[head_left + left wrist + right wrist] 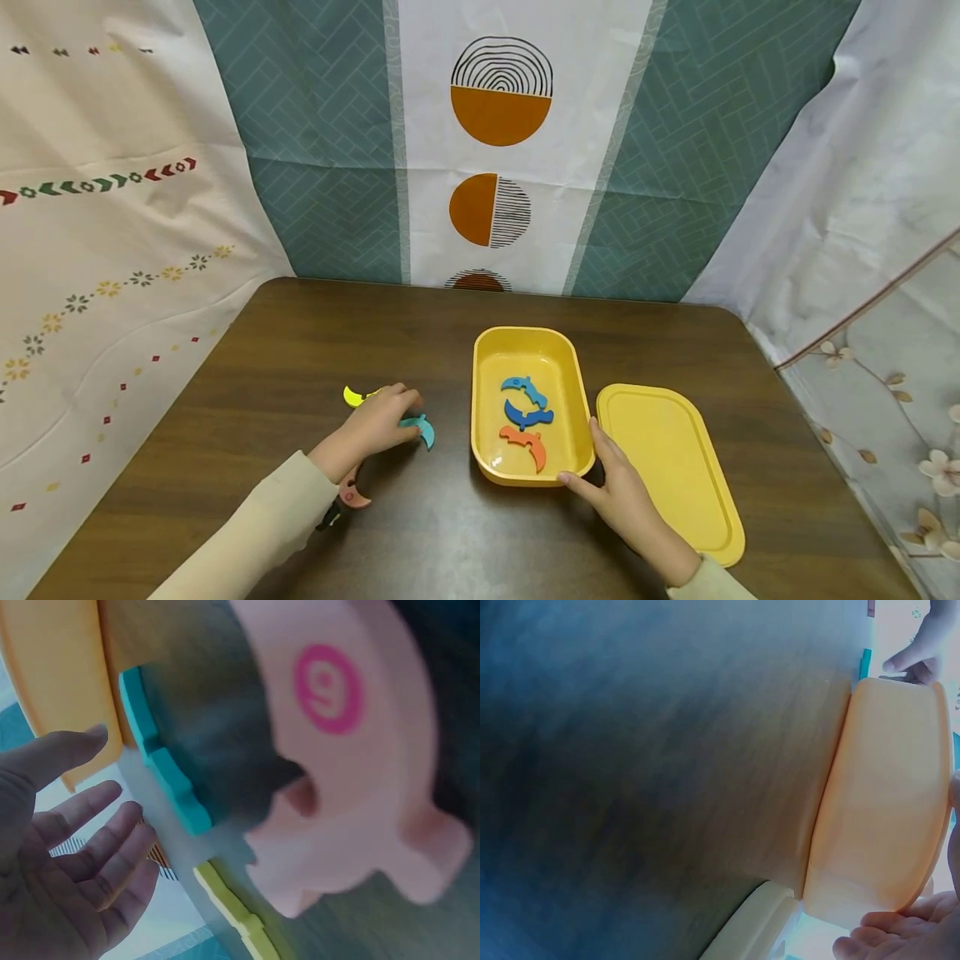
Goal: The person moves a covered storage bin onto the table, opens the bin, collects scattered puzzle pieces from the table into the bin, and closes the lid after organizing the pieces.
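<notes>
- The left hand [378, 423] hovers over the teal piece [425, 429], fingers apart and loosely bent; the left wrist view shows a gap between them and the piece.
- The teal piece lies on the tabletop [442, 542], left of the box: a thick, flat-faced slab, one end a smooth curved crescent, its edge notched partway along.
- Just behind the left hand is a bright yellow piece [352, 397], partly covered by it in the head view.
- Near the left wrist lies a pale pink piece [352, 493], crescent-ended, with knobbly projections and a magenta circled digit; a black piece [328, 518] lies beside it, largely hidden by the sleeve.
- The right hand [626, 496] has its fingers clamped on the near right corner of the yellow box [477, 417], thumb at the near rim.
- Inside the box, from back to front: a light blue piece [517, 383], a dark blue piece [527, 417] and an orange piece [536, 450], all similarly curved.
- Right of the box is a yellow lid [660, 450], rounded at the corners, with a raised border.
</notes>
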A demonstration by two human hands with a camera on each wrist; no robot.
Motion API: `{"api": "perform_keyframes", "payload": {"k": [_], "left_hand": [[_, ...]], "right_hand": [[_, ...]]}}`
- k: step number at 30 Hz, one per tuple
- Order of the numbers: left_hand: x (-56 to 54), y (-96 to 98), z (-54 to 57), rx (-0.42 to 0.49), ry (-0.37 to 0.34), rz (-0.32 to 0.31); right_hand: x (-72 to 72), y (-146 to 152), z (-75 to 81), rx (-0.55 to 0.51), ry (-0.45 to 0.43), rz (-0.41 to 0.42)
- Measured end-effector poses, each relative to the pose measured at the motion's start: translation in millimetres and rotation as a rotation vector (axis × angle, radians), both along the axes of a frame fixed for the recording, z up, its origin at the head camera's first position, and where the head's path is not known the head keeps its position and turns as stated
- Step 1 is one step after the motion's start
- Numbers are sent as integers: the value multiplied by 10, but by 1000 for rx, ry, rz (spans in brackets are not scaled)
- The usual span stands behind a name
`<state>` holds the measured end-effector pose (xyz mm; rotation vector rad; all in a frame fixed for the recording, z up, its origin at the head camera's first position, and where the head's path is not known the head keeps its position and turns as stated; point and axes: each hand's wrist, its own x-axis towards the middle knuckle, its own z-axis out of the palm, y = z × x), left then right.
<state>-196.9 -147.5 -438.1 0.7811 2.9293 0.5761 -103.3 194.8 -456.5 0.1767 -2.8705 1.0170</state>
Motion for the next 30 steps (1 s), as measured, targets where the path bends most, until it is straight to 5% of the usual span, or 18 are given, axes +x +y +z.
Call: {"api": "perform_keyframes", "payload": {"k": [14,24,30], "left_hand": [[-16,-72,-131,-49,-55,23],[13,-83,-188,-17,-7,11],[18,-48,-188,4,-5,16]], "right_hand": [[-10,-6,15,5,-13,-1],[29,-47,92,19,-60,-15],[16,-37,74,31,-1,2]]}}
